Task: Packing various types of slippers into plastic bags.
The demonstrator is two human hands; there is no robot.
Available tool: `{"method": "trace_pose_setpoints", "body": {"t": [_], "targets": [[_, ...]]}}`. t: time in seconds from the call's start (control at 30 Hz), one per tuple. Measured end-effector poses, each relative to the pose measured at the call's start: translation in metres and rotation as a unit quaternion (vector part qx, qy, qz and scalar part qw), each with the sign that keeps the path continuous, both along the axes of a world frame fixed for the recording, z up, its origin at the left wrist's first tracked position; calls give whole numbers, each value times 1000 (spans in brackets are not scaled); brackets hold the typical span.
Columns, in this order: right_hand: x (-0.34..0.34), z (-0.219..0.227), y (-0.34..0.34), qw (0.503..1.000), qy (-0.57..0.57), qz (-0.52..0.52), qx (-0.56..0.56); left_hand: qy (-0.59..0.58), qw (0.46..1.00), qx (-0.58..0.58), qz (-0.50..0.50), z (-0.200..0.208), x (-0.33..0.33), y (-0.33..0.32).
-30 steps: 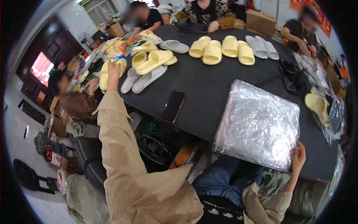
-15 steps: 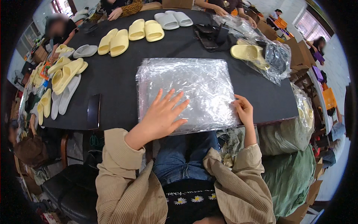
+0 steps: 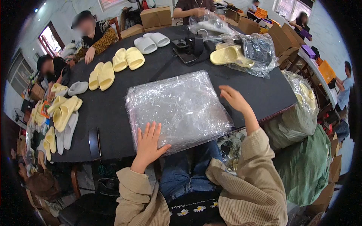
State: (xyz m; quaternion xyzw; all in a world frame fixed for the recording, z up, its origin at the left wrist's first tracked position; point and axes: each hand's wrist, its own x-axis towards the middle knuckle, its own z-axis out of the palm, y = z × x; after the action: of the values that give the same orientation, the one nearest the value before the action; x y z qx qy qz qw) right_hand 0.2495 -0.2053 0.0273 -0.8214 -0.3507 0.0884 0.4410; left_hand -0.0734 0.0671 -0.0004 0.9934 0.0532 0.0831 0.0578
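A stack of clear plastic bags (image 3: 181, 109) lies flat on the black table in front of me. My left hand (image 3: 148, 145) rests on its near left corner, palm down with the fingers spread. Just past the stack's right edge is my right hand (image 3: 234, 98), its fingers stretched out and nothing in them. Whether those fingertips touch the table, I cannot tell. A dark smartphone (image 3: 94, 144) lies left of the stack, by the table's near edge.
Pairs of yellow slides (image 3: 128, 59) and grey slides (image 3: 151, 42) line the far left of the black table (image 3: 109, 124). Black sandals (image 3: 186, 49) and a bagged yellow slide (image 3: 226, 55) lie beyond the stack. Large filled sacks (image 3: 301, 165) stand at right. Co-workers sit around.
My right hand has left the stack's right edge and moved outward, away from the bags. My left hand has slid from the middle toward the near left corner. The view has tilted up.
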Motion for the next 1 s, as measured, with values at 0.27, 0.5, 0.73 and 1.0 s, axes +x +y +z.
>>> {"method": "trace_pose_setpoints", "body": {"t": [0.27,0.5,0.73,1.0], "targets": [[93,-1,100,992,22,-25,-118,-41,998,-37,11,-9,-2,0],[101,-36,101,984,-47,-171,-22,-35,999,-13,3,-10,2,-7],[46,-18,73,963,-257,-82,5,-126,983,-135,5,-1,-1,5],[-62,18,-30,981,-134,-117,-75,-121,901,-359,213,13,-12,35]]}}
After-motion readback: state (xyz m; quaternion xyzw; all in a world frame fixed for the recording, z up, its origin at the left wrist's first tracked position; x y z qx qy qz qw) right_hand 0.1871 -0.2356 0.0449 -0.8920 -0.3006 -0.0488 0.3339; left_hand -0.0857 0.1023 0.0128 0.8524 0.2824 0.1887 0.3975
